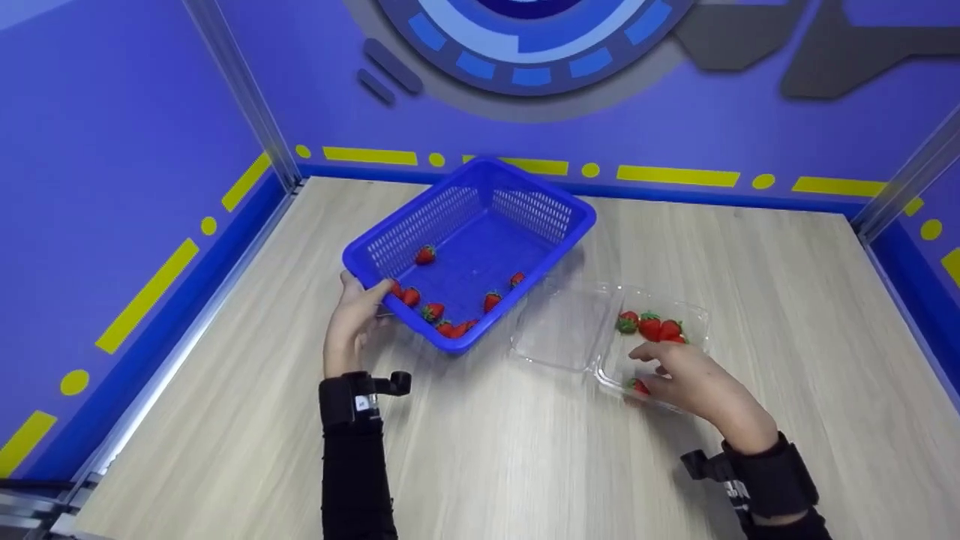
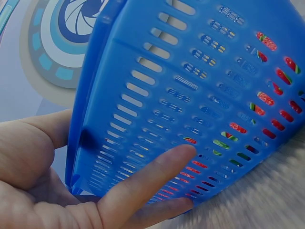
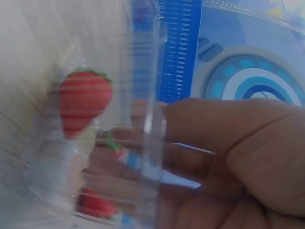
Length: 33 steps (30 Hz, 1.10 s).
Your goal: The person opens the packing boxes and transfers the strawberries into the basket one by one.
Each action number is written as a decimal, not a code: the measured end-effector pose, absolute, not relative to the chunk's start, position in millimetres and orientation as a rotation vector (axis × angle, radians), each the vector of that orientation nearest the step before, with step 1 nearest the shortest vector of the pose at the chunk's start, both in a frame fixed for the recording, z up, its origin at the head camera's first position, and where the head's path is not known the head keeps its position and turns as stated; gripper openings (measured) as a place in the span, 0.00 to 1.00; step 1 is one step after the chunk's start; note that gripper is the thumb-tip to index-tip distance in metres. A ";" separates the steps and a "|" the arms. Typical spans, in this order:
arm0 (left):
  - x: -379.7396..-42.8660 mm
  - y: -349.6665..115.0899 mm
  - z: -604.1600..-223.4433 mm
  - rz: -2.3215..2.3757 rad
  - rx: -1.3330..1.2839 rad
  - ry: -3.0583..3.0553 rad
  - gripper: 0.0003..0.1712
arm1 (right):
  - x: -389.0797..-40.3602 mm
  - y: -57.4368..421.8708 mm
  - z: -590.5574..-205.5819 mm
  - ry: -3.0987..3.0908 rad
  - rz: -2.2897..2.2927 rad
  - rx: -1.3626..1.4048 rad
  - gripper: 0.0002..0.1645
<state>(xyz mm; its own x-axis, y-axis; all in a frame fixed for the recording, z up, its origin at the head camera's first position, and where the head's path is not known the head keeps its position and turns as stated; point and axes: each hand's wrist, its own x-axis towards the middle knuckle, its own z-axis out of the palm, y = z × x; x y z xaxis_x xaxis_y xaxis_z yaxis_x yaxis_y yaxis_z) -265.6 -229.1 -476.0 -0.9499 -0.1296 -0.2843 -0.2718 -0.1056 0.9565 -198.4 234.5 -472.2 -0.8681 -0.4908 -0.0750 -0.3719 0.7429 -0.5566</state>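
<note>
My left hand [image 1: 351, 319] grips the near left rim of a blue plastic basket [image 1: 405, 217], thumb over the edge. In the left wrist view its fingers lie along the slotted outer wall [image 2: 143, 71]. The basket tilts toward me, with several strawberries [image 1: 433, 312] gathered at its near side. My right hand [image 1: 694, 379] is inside a clear hinged plastic box [image 1: 611, 367], fingers spread and gripping nothing. One strawberry [image 1: 639, 386] lies near its thumb, at the box's front. Farther back in the box, several more strawberries [image 1: 649, 326] sit together beyond the fingertips.
The box's clear lid [image 1: 562, 330] lies folded open on its left, close to the basket. Pale wood-grain tabletop [image 1: 480, 450] extends in front. Blue printed panels [image 1: 637, 135] stand behind and at both sides, with metal posts [image 1: 247, 97] at the corners.
</note>
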 end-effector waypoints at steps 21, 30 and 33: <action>-264.6 -228.8 -478.0 2.246 -0.418 2.010 0.58 | -207.1 233.1 -488.9 2.676 -0.862 -0.783 0.07; -261.3 -230.0 -478.1 2.268 -0.387 1.975 0.56 | -207.6 235.0 -487.8 2.698 -0.874 -0.788 0.06; -262.4 -229.3 -477.9 2.261 -0.379 1.993 0.55 | -207.9 235.6 -485.7 2.711 -0.884 -0.773 0.05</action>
